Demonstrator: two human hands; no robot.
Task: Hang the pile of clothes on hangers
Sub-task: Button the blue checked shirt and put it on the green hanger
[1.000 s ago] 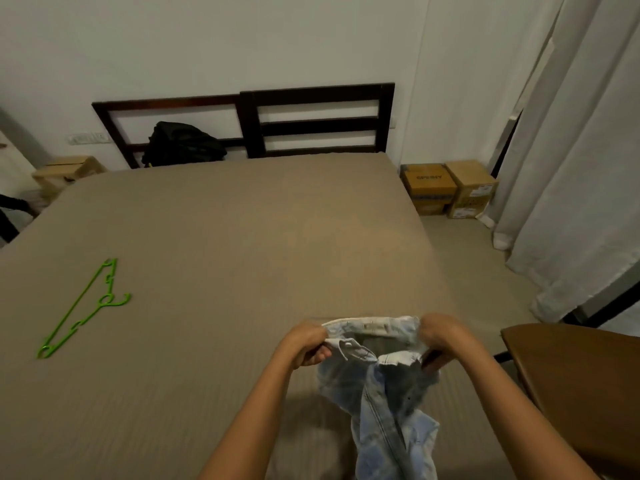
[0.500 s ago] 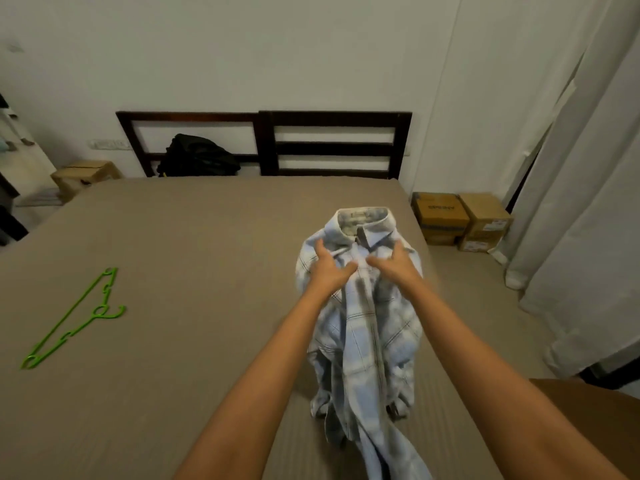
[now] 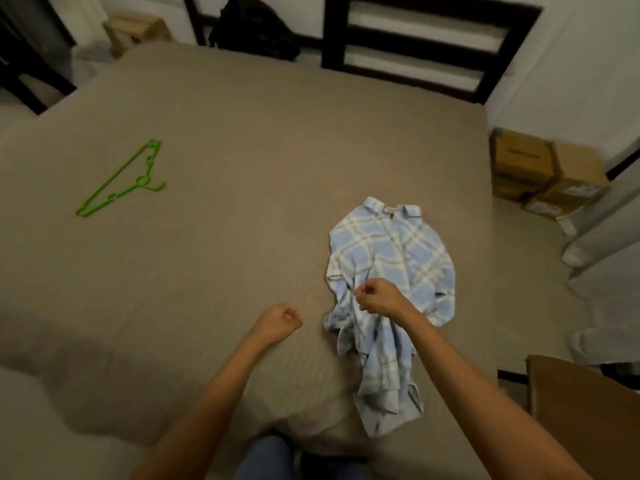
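With its crumpled tail at the near edge, the shirt (image 3: 391,251) could slide off the bed (image 3: 242,161) while the hanger (image 3: 119,180), well apart on the left, is fetched; it lies right of centre, collar toward the headboard (image 3: 334,36), lengthwise up the bed, left hand (image 3: 278,322) fisted empty, right hand (image 3: 379,297) curled over it, grip unclear.
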